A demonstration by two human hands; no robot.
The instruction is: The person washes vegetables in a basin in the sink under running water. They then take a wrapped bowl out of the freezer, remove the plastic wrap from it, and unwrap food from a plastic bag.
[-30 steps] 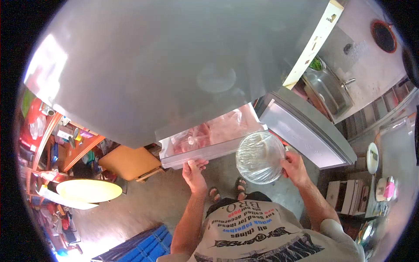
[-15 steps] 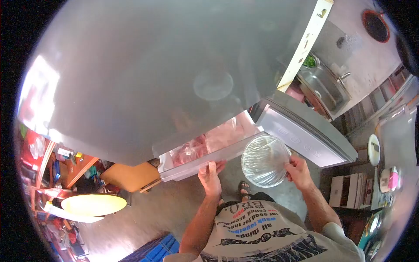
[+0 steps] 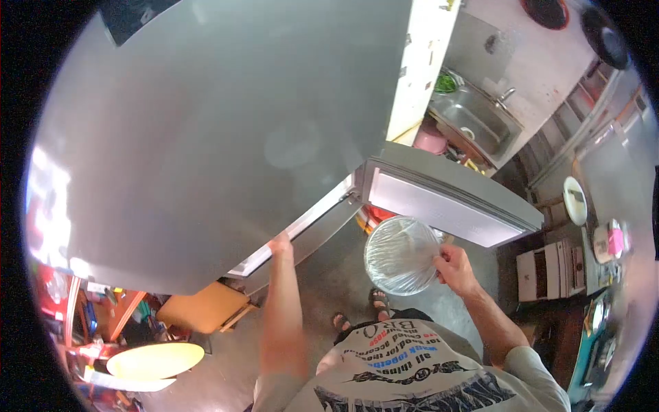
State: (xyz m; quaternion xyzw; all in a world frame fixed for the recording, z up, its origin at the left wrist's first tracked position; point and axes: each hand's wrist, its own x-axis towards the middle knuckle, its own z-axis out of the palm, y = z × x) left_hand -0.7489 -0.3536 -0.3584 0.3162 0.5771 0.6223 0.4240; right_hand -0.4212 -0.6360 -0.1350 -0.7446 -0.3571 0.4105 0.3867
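My right hand [image 3: 453, 268] grips the edge of a round bowl [image 3: 403, 255] covered in wrinkled clear plastic wrap, its fingers closed on the rim. The bowl is held in front of the open refrigerator door [image 3: 446, 196]. My left hand [image 3: 281, 244] reaches to the front opening of the grey refrigerator [image 3: 226, 137], against the pale front of a drawer [image 3: 310, 218]. Its fingers are mostly hidden there, so their grip does not show. Whatever lies inside the drawer is out of sight under the refrigerator's top.
A metal sink [image 3: 477, 117] with greens beside it stands beyond the door, near a pink tub [image 3: 430, 141]. At left are a wooden board [image 3: 202, 302] and a yellow oval surface [image 3: 156, 360]. White boxes [image 3: 549, 272] stand at right.
The pulled-out drawer with bagged pink meat has slid back into the refrigerator, my left hand moving inward with it. The wrapped bowl stays in my right hand. The view has shifted.
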